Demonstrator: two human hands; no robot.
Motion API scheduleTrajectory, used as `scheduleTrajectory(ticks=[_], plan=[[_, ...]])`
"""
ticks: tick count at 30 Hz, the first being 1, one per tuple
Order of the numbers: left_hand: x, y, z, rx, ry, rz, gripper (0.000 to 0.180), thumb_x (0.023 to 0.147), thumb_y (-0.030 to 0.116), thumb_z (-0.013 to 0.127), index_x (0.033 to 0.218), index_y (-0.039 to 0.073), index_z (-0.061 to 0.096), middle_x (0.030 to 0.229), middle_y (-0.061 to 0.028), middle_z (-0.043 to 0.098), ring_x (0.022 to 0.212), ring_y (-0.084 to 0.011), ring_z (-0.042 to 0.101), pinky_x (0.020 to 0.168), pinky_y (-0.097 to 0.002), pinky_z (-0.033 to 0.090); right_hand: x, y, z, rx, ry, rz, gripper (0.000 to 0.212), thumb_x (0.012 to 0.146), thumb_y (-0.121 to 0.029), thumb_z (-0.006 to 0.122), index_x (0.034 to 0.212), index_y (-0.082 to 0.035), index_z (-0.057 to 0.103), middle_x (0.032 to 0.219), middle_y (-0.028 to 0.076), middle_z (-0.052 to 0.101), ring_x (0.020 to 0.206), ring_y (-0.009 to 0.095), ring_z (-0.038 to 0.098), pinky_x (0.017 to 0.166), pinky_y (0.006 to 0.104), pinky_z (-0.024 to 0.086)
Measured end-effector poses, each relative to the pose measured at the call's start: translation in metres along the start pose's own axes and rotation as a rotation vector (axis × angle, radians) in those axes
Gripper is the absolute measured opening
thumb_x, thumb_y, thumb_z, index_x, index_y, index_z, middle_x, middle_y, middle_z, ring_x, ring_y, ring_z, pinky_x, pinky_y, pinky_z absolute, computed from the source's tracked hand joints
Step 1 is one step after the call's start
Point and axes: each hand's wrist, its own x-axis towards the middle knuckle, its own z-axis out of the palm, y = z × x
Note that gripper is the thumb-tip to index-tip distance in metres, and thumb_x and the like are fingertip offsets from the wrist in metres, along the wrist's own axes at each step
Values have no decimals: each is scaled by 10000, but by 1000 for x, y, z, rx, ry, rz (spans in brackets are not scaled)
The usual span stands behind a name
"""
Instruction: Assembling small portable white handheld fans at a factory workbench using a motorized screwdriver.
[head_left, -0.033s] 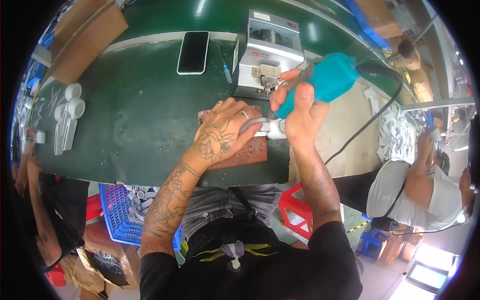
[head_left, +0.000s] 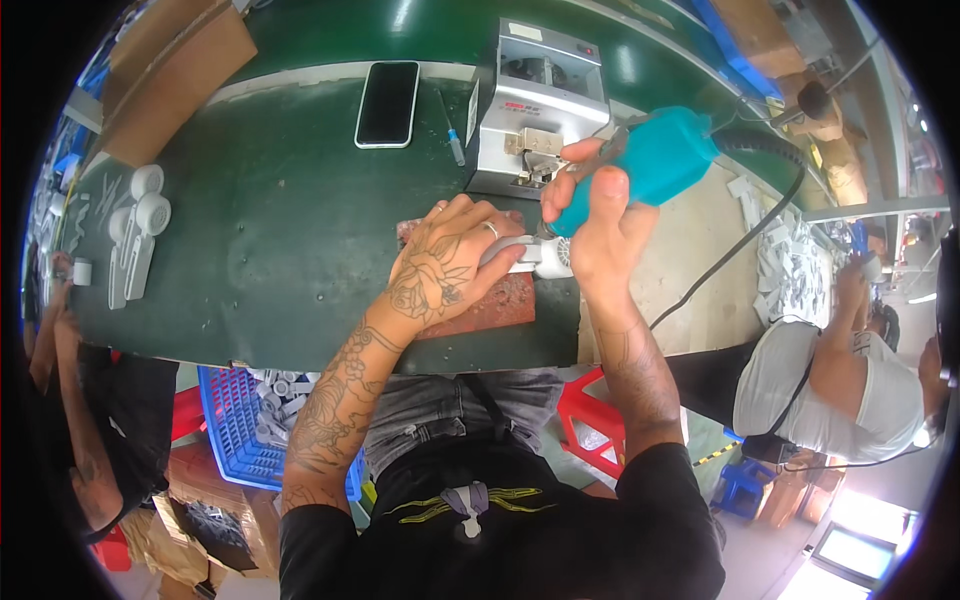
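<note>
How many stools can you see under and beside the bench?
3. A red stool stands by the person's right leg, a blue stool sits beside the seated co-worker, and part of a red one shows left. Others may be hidden.

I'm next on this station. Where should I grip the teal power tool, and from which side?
Grip the teal power tool around its thick body, coming from the near side, as the right hand does. The body is the broad part; its tip points down at the white part under the left hand, and the cable trails off right.

Teal power tool (head_left: 665, 160), green table (head_left: 270, 250), white part (head_left: 535, 255), reddish-brown block (head_left: 490, 305), blue basket (head_left: 235, 420)
</note>
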Motion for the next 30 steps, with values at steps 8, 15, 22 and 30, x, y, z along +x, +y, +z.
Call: scheduleTrajectory(ticks=[8,15,22,30], plan=[[-1,-1,4,7,-10,11,234,924,275,690,1007,61,735,970,-78,620,948,-284,584,894,-448,478,-5,12,0,31,-21,21,523,1034,-491,578,1053,31,552,731,79,568,630,179,570,578,320,477],[0,-1,6,81,-3,16,225,920,268,693,936,44,706,965,-72,615,938,-282,568,892,-450,476,-5,19,-2,44,-38,31,484,1029,-476,597,991,0,514,728,89,551,609,185,553,568,332,480],[-1,-1,5,86,16,38,218,925,258,684,964,48,728,971,-74,626,936,-283,575,890,-437,479,-5,11,-1,51,-31,5,501,1033,-488,581,1019,11,532,734,87,561,617,188,565,574,333,486],[-5,-2,-1,-16,23,10,190,928,232,664,1018,78,729,1008,-83,646,954,-299,579,901,-428,481,45,-3,13,-162,106,-186,578,1058,-533,499,1102,39,568,717,67,572,634,184,588,584,326,475]])
